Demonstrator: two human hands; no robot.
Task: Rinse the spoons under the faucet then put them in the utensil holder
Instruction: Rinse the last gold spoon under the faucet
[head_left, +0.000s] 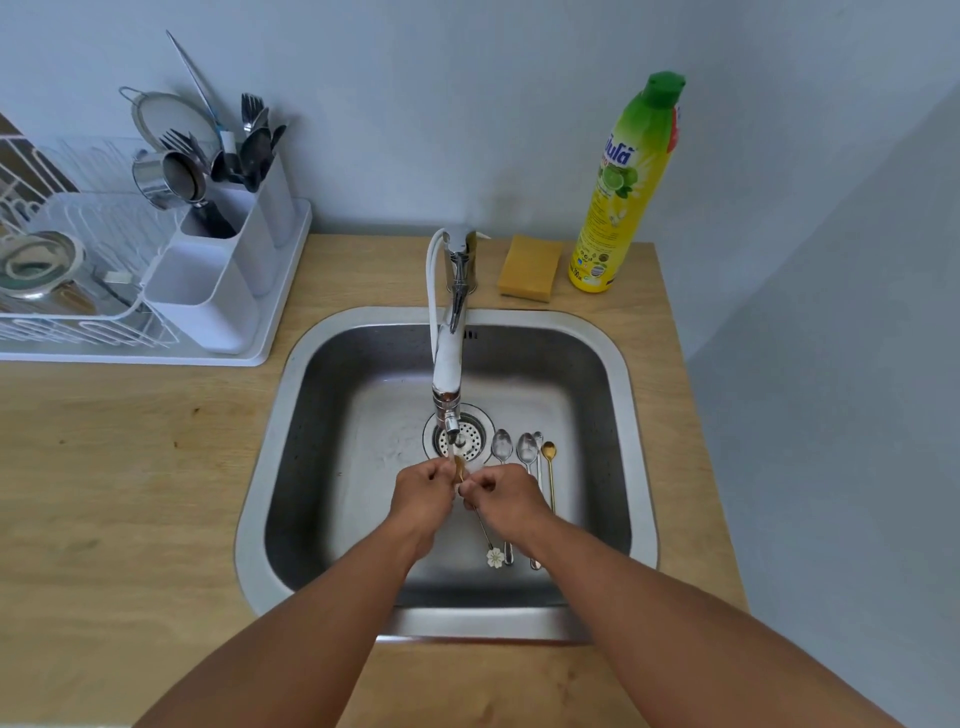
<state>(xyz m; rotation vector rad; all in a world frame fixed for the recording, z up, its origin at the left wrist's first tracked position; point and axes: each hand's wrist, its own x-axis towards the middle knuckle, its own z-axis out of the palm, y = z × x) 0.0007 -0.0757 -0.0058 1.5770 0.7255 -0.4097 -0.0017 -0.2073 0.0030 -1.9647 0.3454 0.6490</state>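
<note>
Because the spout of the faucet (447, 358) ends over the drain (467, 436), both hands meet there, near the middle of the sink (618, 374), so the falling water strikes what they hold. That thing is a slim gold spoon with a flower end (495, 557): its bowl sits up in the stream between the two hands, and its thin handle slants back toward the sink's front edge, where the white flower hangs free. The left hand (422, 493) is curled nearly closed with its fingertips pinched at the bowl, apparently rubbing it clean, while the right hand (506, 499) is likewise closed, fingers nipping the handle just below the bowl to steady it. Four more spoons (525, 448) lie side by side on the sink floor just right of the drain, bowls toward the back wall, probably lined up there to wait their turn within easy reach. By my judgement the rinsing has only started. The utensil holder (218, 280) stands on the drying rack's tray at the counter's back left edge, already carrying cutlery in its rear compartments, its front compartment looking empty.
</note>
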